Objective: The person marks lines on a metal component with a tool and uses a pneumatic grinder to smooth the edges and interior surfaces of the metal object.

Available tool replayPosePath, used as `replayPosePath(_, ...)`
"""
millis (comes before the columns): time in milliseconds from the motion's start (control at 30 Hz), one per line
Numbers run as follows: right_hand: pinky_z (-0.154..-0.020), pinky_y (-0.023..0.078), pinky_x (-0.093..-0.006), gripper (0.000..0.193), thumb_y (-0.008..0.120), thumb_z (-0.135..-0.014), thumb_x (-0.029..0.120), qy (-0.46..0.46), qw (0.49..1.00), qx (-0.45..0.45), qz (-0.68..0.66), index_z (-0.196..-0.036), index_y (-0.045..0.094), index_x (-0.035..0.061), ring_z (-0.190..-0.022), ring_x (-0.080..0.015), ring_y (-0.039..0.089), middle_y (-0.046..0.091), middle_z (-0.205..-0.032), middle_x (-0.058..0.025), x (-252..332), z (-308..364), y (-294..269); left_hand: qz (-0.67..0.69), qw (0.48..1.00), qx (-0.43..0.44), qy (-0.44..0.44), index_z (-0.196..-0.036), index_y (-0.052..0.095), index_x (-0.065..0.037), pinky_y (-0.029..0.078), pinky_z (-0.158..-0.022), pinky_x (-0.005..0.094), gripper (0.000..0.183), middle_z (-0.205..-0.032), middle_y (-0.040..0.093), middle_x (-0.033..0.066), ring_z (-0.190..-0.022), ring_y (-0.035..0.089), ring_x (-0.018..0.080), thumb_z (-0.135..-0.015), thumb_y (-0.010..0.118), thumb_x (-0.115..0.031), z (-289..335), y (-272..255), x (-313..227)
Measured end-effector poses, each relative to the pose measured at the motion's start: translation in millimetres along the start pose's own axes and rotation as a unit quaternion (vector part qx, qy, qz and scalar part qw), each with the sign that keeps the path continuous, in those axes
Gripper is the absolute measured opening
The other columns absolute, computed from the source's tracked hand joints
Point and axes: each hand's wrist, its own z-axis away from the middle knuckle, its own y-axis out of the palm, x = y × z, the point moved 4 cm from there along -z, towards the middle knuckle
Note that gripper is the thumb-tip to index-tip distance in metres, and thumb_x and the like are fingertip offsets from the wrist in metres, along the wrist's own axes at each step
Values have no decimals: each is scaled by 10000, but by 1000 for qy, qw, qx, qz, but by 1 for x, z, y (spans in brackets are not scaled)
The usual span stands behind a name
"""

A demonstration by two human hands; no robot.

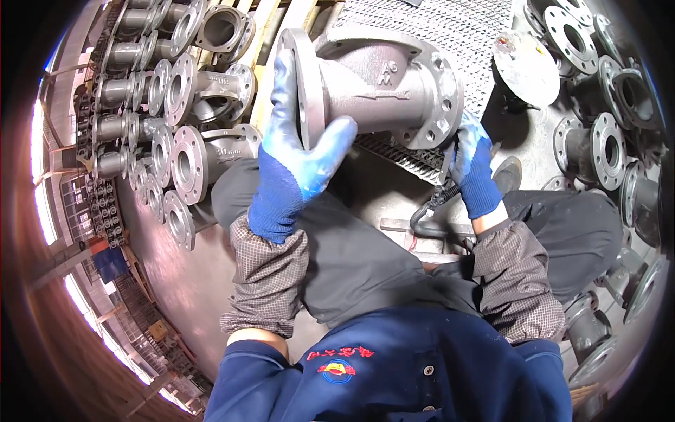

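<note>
A grey cast valve body (380, 88) with a round, drilled flange at each end lies sideways in front of me, above a ridged metal grating (450, 28). My left hand (302, 144), in a blue and white glove, grips its left flange, fingers up along the rim and thumb apart on the near side. At the right flange's lower edge is my right hand (472, 158), gloved alike and closed against it, its fingertips mostly hidden behind the rim. Just beside that hand a black hose (425, 219) curls down from a dark fitting, partly hidden.
Rows of similar flanged castings (186, 165) stand on the left. More castings (608, 151) crowd the right side. A pale round disc (526, 68) stands beyond the grating's right edge. Wooden slats (271, 35) lie behind at the upper left. My knees flank the work spot.
</note>
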Motion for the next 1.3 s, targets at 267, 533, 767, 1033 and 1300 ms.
replayPosePath(267,-835,470,-307,305,432,-900,87,18,994,-21,104,-1149,554,-40,-958,-212,583,595,-1081,-131,14,8,19,9,1000,3,18,-1446,207,49,277,-1085,334,891,-1459,330,203,-1333,349,257,-743,728,-120,12,-11,21)
replayPosePath(533,-732,517,-234,361,494,-938,91,-12,978,-21,208,-1256,482,-78,-895,-151,632,630,-1045,-134,49,43,19,5,999,-53,-10,-1426,275,53,290,-1072,304,791,-1466,341,169,-1335,344,204,-737,658,-9,33,-18,20)
replayPosePath(767,-678,498,-227,420,517,-813,-73,-295,881,127,346,-1209,606,37,-767,-102,617,671,-964,-106,100,77,73,-4,998,-62,15,-1403,310,72,311,-1063,315,736,-1456,352,192,-1332,363,229,-758,653,-16,25,-14,14)
replayPosePath(1033,-706,492,-225,413,504,-832,-110,-121,938,131,296,-1222,583,0,-796,-93,598,654,-1034,-100,82,63,80,29,998,-59,15,-1396,314,83,273,-1086,329,719,-1449,350,213,-1353,331,245,-759,638,3,18,-11,16)
replayPosePath(1300,-872,480,-271,463,464,-765,-171,-288,855,132,410,-1187,592,-30,-1009,-194,621,642,-1118,-157,87,60,81,-3,998,-62,21,-1394,326,77,278,-1084,333,723,-1450,349,214,-1349,337,248,-749,646,10,15,-11,14)
